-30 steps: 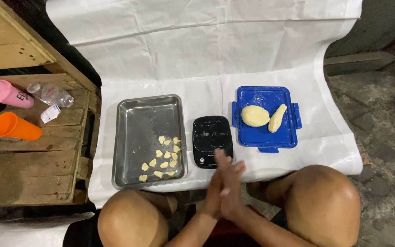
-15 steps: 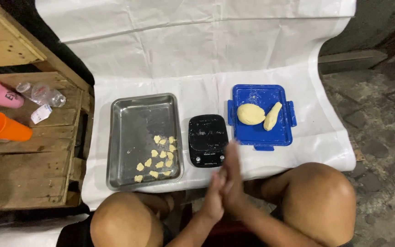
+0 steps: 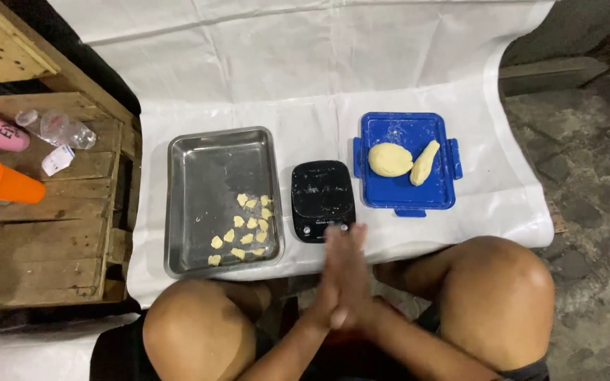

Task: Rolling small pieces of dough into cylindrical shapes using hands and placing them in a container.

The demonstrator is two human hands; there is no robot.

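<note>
White plastic sheet (image 3: 390, 77) on the floor, w/ a person's two hands pressed palm to palm above it.
Left hand (image 3: 335, 271) & right hand (image 3: 354, 271) are flat together, fingers straight, holding nothing visible, just below a black digital kitchen scale (image 3: 322, 199). Left of it: steel rectangular tray (image 3: 206, 169) w/ small yellow dough bits (image 3: 243, 229). Right: blue plastic lid (image 3: 404, 194) w/ two dough lumps (image 3: 402, 160).
</note>
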